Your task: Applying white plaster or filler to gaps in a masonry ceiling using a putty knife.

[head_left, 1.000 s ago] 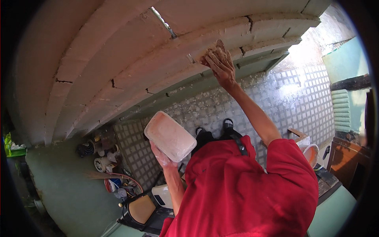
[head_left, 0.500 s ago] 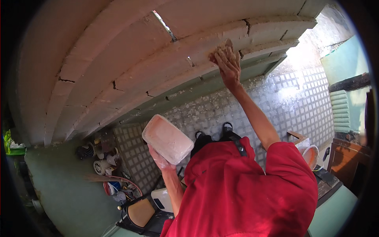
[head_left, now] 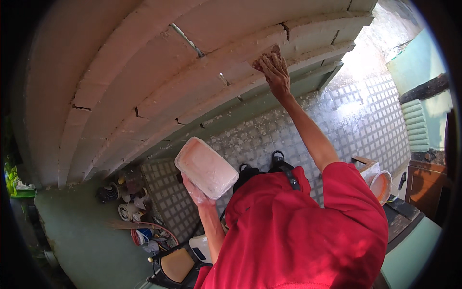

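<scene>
Head view, one view only. Two hands in frame, both the person's own. Right hand reaches up, gripping one flat scraper blade pressed against the pale stepped plaster moulding; only part of the blade shows past the fingers. Left hand is cupped under one pink-white rectangular plastic tray, holding it from below, tilted, at chest level, well apart from the moulding. Several cracks cross the moulding steps. Below: grey square-patterned tiled floor, two black shoes, one red sleeved shirt. One round orange-rimmed bucket stands at right, clutter of small containers at left, count unclear.
</scene>
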